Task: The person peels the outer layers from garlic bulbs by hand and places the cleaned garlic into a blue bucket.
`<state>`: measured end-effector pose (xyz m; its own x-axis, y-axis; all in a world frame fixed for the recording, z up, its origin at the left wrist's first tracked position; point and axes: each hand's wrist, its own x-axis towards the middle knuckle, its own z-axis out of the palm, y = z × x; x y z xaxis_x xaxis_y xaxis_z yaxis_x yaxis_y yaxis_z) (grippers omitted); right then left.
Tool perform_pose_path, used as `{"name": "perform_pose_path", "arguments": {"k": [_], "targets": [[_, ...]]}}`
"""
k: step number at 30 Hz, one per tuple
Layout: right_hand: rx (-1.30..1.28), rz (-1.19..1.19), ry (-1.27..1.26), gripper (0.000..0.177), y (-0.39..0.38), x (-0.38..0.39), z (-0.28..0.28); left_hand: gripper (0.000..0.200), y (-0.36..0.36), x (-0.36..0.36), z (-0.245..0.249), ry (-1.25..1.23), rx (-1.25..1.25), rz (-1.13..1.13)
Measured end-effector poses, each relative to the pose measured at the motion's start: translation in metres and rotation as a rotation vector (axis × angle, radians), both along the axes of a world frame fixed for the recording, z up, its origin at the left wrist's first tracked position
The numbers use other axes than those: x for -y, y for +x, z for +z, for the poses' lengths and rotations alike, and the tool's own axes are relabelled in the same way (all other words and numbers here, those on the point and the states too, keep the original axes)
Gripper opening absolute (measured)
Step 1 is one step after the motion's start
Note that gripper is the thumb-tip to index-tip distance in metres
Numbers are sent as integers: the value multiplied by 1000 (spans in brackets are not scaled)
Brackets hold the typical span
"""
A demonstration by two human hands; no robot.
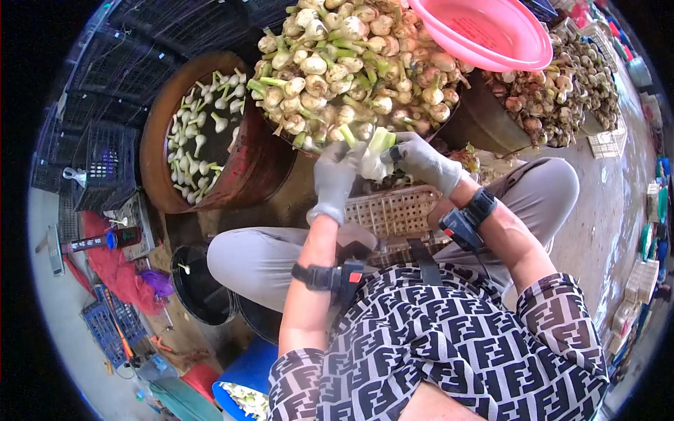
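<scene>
A white garlic bulb (pixel 374 165) with a thick, cut green stem is between my two gloved hands, in front of the heap. My left hand (pixel 335 177), in a grey glove, is closed at the bulb's left side. From the right, my right hand (pixel 425 163) comes in with curled fingers beside the stem. A small dark thing (pixel 395 153) shows at those fingers; I cannot tell what it is. Just beyond both hands rises a big heap of unpeeled garlic bulbs (pixel 330 67) with short green stems. Below them a perforated plastic basket (pixel 390 212) stands between my legs.
On the left, a rusty round drum (pixel 232 186) contains cleaned white bulbs. A pink basin (pixel 484 31) rests over the heap's far right, beside more dirty bulbs (pixel 554 98). Black buckets (pixel 200 298) and a blue bucket (pixel 239 372) of white pieces are at lower left. Dark crates (pixel 105 161) line the left.
</scene>
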<state>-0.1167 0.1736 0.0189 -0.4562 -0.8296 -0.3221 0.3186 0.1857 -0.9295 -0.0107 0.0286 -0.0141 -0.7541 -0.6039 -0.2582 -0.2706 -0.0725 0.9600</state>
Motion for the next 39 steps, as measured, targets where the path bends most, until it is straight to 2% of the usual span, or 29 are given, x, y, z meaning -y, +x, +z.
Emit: {"name": "perform_pose_path", "arguments": {"k": [1, 4, 5, 6, 7, 8, 9, 10, 11, 12, 13, 15, 16, 17, 19, 20, 21, 22, 23, 24, 27, 29, 31, 33, 34, 37, 38, 39], "targets": [[6, 37, 5, 10, -1, 2, -3, 31, -3, 0, 0, -38, 51, -38], [-108, 45, 45, 11, -2, -11, 49, 27, -4, 0, -8, 255, -51, 46], [95, -45, 22, 9, -11, -18, 33, 26, -4, -1, -9, 354, -84, 72], [293, -152, -4, 9, -21, -25, 17, 23, 0, 4, -9, 287, -153, 6], [-80, 22, 16, 8, -33, -35, 13, 20, 3, 9, -9, 222, -226, -56], [-467, 134, 31, 10, -45, -45, 9, 19, 2, 22, -38, 30, -248, -153], [-1234, 395, 132, 20, -58, -52, 5, 21, 1, 25, -37, -66, -285, -184], [-1188, 402, 74, 21, -69, -59, -11, 23, 3, 30, -35, -17, -308, -150], [-773, 325, 240, 19, -74, -66, -17, 26, 3, 35, -23, 260, -337, -44], [-390, 148, 389, 19, -78, -74, -23, 28, 1, 40, -3, 659, -386, 113], [-369, 150, 617, 20, -84, -83, -25, 24, -2, 47, 24, 1143, -457, 330], [-687, 680, 1085, 23, -85, -82, 18, 28, 11, 112, 6, 1159, -650, 316], [-971, 864, 1115, 27, -90, -95, 14, 30, 15, 131, 19, 1288, -872, 268], [-1017, 749, 1154, 27, -94, -96, 11, 33, 19, 147, 32, 1408, -1098, 214], [-1099, 514, 1222, 28, -106, -94, 4, 37, 29, 179, 22, 1233, -1319, -31], [-1162, 399, 961, 25, -113, -94, -13, 36, 29, 159, 45, 1074, -1107, 460], [-1041, 341, 958, 21, -100, -68, 13, 36, 23, 147, 45, 1090, -1048, 394], [-1031, 349, 1009, 22, -99, -52, -1, 36, 18, 138, 42, 1105, -986, 330], [-999, 375, 898, 24, -97, -39, -13, 35, 13, 127, 39, 1118, -926, 268], [-986, 428, 945, 25, -93, -24, -25, 32, 9, 114, 31, 1090, -830, 241], [-1068, 447, 1175, 28, -85, 15, -63, 26, 1, 78, 14, 1106, -629, 203], [-1148, 527, 1199, 28, -90, 23, -89, 26, -1, 64, 6, 1244, -598, 223], [-1216, 596, 1204, 28, -95, 28, -105, 30, -1, 57, -3, 1190, -545, 198], [-1261, 666, 1196, 28, -99, 26, -105, 29, -4, 49, 1, 1143, -438, 264], [-1214, 646, 1208, 27, -100, 22, -104, 29, -5, 48, 2, 1120, -402, 254], [-1141, 186, 863, 20, -92, 6, -73, 26, -7, 34, 6, 918, -300, 201], [-1024, 211, 861, 23, -92, 4, -54, 25, -9, 30, 8, 854, -272, 143], [-1016, 184, 808, 24, -94, 0, -53, 24, -13, 26, 10, 787, -247, 84]]}}
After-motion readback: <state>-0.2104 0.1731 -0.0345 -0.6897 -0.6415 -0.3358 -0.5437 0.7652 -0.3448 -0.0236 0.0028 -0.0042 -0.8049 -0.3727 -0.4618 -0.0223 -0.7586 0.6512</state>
